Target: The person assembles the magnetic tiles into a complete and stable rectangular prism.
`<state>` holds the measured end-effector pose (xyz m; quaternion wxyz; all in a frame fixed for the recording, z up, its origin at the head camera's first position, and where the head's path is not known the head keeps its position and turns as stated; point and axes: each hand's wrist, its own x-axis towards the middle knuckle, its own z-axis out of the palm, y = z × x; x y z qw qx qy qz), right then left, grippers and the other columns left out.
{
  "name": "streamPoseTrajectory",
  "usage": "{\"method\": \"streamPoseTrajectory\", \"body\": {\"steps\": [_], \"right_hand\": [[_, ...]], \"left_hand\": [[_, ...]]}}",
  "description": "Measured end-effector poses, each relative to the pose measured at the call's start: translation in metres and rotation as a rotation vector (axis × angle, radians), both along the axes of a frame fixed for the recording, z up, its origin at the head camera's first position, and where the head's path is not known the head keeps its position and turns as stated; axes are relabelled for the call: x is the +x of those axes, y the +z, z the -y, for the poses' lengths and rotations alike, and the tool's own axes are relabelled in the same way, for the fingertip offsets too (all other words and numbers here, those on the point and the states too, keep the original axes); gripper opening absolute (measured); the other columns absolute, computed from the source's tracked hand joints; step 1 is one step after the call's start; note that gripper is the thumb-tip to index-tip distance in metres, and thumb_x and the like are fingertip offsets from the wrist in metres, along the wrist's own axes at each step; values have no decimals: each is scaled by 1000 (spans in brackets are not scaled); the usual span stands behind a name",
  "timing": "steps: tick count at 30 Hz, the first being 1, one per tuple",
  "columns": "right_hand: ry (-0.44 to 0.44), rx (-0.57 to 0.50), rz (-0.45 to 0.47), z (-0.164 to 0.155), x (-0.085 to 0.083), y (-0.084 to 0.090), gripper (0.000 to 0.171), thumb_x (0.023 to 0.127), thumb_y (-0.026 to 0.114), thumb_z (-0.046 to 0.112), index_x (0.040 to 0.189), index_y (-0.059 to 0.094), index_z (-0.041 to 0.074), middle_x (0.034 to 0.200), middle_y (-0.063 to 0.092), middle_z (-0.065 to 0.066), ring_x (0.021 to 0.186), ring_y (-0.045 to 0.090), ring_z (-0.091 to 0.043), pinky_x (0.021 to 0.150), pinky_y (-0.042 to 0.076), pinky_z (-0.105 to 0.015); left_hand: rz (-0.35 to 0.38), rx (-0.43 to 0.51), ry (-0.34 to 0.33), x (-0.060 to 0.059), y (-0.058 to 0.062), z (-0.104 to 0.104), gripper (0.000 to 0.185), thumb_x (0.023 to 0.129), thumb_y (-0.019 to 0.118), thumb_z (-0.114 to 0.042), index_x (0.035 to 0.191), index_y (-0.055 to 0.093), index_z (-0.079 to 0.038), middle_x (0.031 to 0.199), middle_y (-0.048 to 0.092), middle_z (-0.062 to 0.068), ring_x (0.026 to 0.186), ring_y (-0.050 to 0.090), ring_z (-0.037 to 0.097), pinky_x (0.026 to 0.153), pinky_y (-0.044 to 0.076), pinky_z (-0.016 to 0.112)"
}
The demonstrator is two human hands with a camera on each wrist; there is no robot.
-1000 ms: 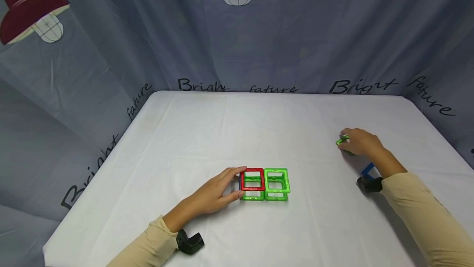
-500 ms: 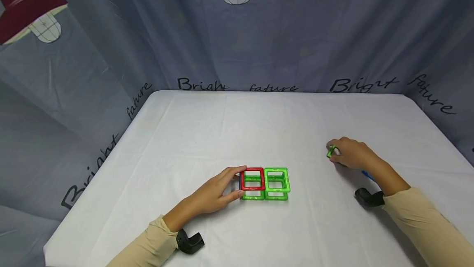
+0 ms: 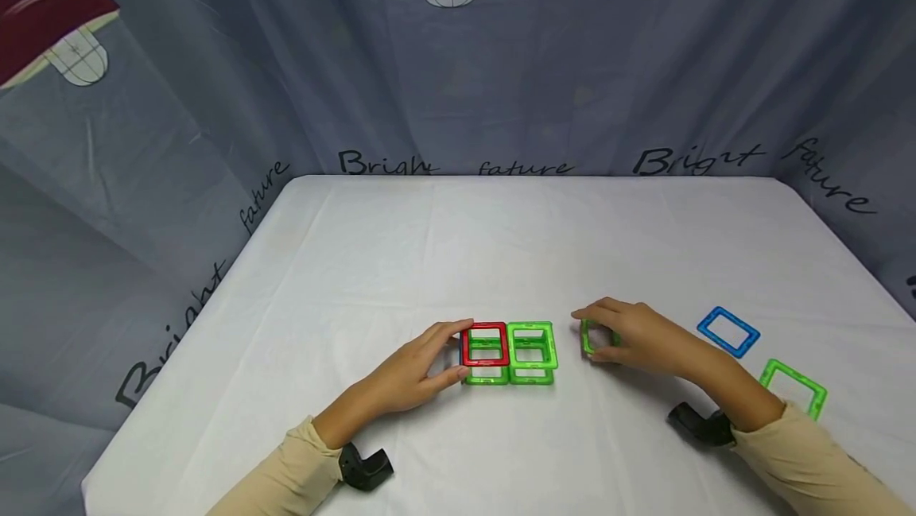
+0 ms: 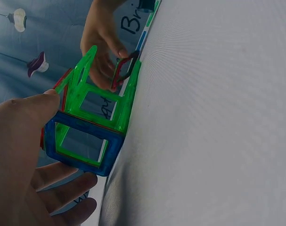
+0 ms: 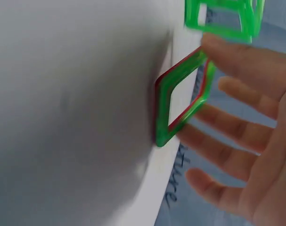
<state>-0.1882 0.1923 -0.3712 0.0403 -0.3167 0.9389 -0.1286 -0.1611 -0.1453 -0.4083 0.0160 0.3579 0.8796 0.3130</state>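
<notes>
Curtain (image 3: 572, 63): one, grey-blue, lettered; behind the box.

Surface (image 3: 401, 261): one, white; carries the box (image 3: 510, 345), the reference for all places below.

Right hand (image 3: 637, 337): one; just right of the box, apart from it. Grip: thumb and fingers on opposite edges of a held green square.

Left hand (image 3: 401, 377): one; at the left end of the box. Grip: holding the box, thumb on its near side, fingers on its far side. Advised: light, even bracing; a hard squeeze would probably skew the hollow walls.

Box: one, two cells side by side, made of square frames. Red square (image 3: 485, 362) on top at left, green top square (image 3: 531, 366) at right, blue end square (image 4: 112, 153) at left. The green top seems to slope down rightward; it likely needs levelling before anything meets its edge.

Loose green square (image 3: 798, 378): one; well right of the box, partly hidden by the sleeve.

Loose blue square (image 3: 718, 340): one; well right of the box, beyond the green one.

Held green square (image 5: 163, 113): one at least; right of the box, near it. Red edging shows; whether a second square backs it, cannot tell. Contact with the surface, unclear. Advised: turn it parallel to the box's right end, keep fingertips off the joining edge, approach slowly; a hasty meeting could knock the sloping top.
</notes>
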Motion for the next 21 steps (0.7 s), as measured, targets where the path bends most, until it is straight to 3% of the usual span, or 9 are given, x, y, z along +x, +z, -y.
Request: {"method": "streamPoseTrajectory", "body": {"steps": [11,21], "right_hand": [[32,-146,44,24,19,-2,75,72,77,27,137,40,13,122,55,-5,106,56,-24,87,47,-47],[58,-210,41,25,21,-4,79,75,75,24,140,32,19,124,53,-2,108,57,-18,87,48,-43]], "left_hand": [[0,-3,1,1,2,0,59,92,53,-36,141,29,-16,131,46,1,112,51,13,92,44,36],[9,-6,2,0,0,0,59,91,53,-36,141,29,-16,130,47,1,112,51,12,91,45,36]]}}
